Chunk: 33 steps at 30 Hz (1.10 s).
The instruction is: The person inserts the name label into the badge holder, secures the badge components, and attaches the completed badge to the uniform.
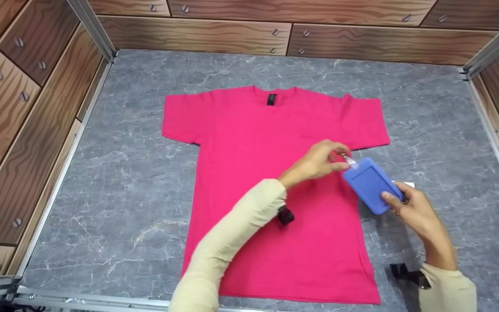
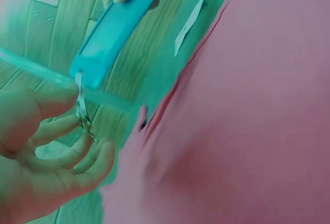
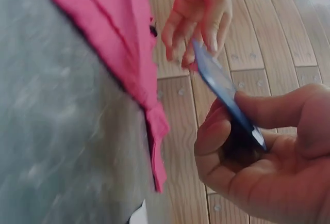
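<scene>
A blue badge holder (image 1: 373, 185) is tilted over the right side of a pink T-shirt (image 1: 254, 173) and the grey tabletop. My right hand (image 1: 420, 212) grips its lower end, thumb on the front face and fingers behind, as the right wrist view also shows. At its upper end a clear strap (image 2: 80, 91) carries a small metal clip (image 2: 84, 122). My left hand (image 1: 319, 160) holds this clip between thumb and curved fingers. The T-shirt lies flat under the left forearm, neck label away from me.
A small white slip (image 2: 190, 25) lies on the grey tabletop (image 1: 119, 173), partly hidden behind the right hand in the head view. Wood-patterned panels (image 1: 197, 34) with metal edging stand around the table. Black straps (image 1: 285, 215) hang at both sleeves.
</scene>
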Each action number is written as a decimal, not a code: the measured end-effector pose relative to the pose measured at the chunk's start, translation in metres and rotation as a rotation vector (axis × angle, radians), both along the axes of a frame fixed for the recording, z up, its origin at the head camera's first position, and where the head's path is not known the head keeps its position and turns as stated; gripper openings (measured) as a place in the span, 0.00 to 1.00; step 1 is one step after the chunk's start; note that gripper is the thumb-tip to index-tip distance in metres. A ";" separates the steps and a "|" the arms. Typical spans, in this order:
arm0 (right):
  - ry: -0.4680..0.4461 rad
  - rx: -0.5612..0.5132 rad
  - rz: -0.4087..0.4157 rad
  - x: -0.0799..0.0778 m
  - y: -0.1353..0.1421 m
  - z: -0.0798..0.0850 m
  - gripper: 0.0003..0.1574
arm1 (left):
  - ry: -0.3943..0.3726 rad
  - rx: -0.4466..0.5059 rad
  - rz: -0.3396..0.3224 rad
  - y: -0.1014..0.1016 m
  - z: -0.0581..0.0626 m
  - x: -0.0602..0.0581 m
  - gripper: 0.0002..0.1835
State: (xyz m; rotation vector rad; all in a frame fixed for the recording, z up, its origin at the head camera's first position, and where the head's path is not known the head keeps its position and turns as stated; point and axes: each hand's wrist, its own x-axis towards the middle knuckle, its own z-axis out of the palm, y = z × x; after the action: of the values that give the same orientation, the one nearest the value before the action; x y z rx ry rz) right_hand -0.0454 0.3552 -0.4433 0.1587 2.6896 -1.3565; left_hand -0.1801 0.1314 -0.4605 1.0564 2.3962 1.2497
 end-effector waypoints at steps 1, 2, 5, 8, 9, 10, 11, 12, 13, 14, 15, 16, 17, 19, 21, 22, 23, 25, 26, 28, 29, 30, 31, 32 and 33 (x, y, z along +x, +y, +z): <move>-0.005 -0.027 0.013 -0.001 -0.002 0.001 0.22 | 0.011 -0.015 -0.003 -0.008 0.001 -0.001 0.17; -0.005 -0.051 0.027 -0.003 -0.005 0.002 0.22 | 0.020 -0.029 -0.007 -0.016 0.002 -0.001 0.15; 0.004 -0.102 0.068 -0.008 -0.013 0.004 0.18 | 0.028 -0.081 -0.022 -0.040 0.003 0.000 0.12; 0.011 -0.105 0.108 -0.012 -0.020 0.004 0.16 | -0.031 -0.088 -0.052 -0.060 0.002 0.004 0.13; 0.007 -0.104 0.119 -0.013 -0.022 0.005 0.16 | -0.057 -0.087 -0.074 -0.066 0.000 0.005 0.14; 0.003 -0.105 0.131 -0.014 -0.024 0.005 0.16 | -0.090 -0.084 -0.099 -0.071 -0.001 0.007 0.16; -0.003 -0.111 0.138 -0.016 -0.027 0.005 0.16 | -0.123 -0.076 -0.133 -0.075 -0.002 0.009 0.17; -0.012 -0.122 0.143 -0.017 -0.029 0.005 0.17 | -0.161 -0.065 -0.172 -0.079 -0.004 0.012 0.18; -0.021 -0.137 0.148 -0.018 -0.032 0.005 0.17 | -0.206 -0.052 -0.215 -0.082 -0.006 0.014 0.18; -0.029 -0.154 0.153 -0.020 -0.034 0.005 0.17 | -0.258 -0.028 -0.258 -0.085 -0.007 0.017 0.18; -0.035 -0.177 0.158 -0.021 -0.036 0.005 0.18 | -0.324 0.002 -0.298 -0.088 -0.008 0.020 0.18; -0.037 -0.200 0.159 -0.023 -0.038 0.005 0.18 | -0.384 0.029 -0.329 -0.090 -0.009 0.022 0.17; -0.039 -0.223 0.157 -0.024 -0.040 0.005 0.18 | -0.439 0.058 -0.359 -0.093 -0.010 0.025 0.17; -0.039 -0.266 0.155 -0.027 -0.042 0.005 0.19 | -0.536 0.102 -0.391 -0.097 -0.013 0.029 0.16; -0.034 -0.306 0.144 -0.030 -0.044 0.004 0.18 | -0.629 0.150 -0.408 -0.101 -0.015 0.032 0.16; -0.032 -0.323 0.136 -0.031 -0.045 0.004 0.17 | -0.657 0.165 -0.413 -0.103 -0.017 0.032 0.16; -0.032 -0.338 0.129 -0.032 -0.045 0.003 0.16 | -0.692 0.180 -0.417 -0.105 -0.018 0.033 0.16; -0.033 -0.364 0.112 -0.033 -0.046 0.002 0.13 | -0.740 0.206 -0.418 -0.109 -0.021 0.034 0.16; -0.033 -0.376 0.102 -0.034 -0.047 0.002 0.11 | -0.758 0.221 -0.416 -0.110 -0.023 0.035 0.16; -0.038 -0.394 0.089 -0.035 -0.049 0.001 0.10 | -0.764 0.236 -0.394 -0.113 -0.026 0.035 0.16; -0.039 -0.401 0.091 -0.035 -0.050 0.000 0.09 | -0.767 0.245 -0.377 -0.115 -0.027 0.035 0.16; -0.042 -0.403 0.091 -0.035 -0.051 0.000 0.09 | -0.763 0.254 -0.358 -0.117 -0.029 0.035 0.16; -0.043 -0.401 0.095 -0.035 -0.052 0.000 0.09 | -0.763 0.265 -0.335 -0.119 -0.029 0.035 0.15; -0.046 -0.404 0.100 -0.036 -0.054 -0.001 0.08 | -0.762 0.274 -0.311 -0.122 -0.030 0.035 0.15; -0.049 -0.405 0.106 -0.036 -0.055 -0.001 0.08 | -0.762 0.283 -0.290 -0.124 -0.030 0.035 0.15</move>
State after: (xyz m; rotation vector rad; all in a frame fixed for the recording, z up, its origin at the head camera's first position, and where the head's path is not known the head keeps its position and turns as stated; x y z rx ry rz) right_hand -0.0814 0.3003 -0.4443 0.0087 2.2866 -1.7950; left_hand -0.1446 0.0072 -0.4906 0.7568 1.4803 1.5466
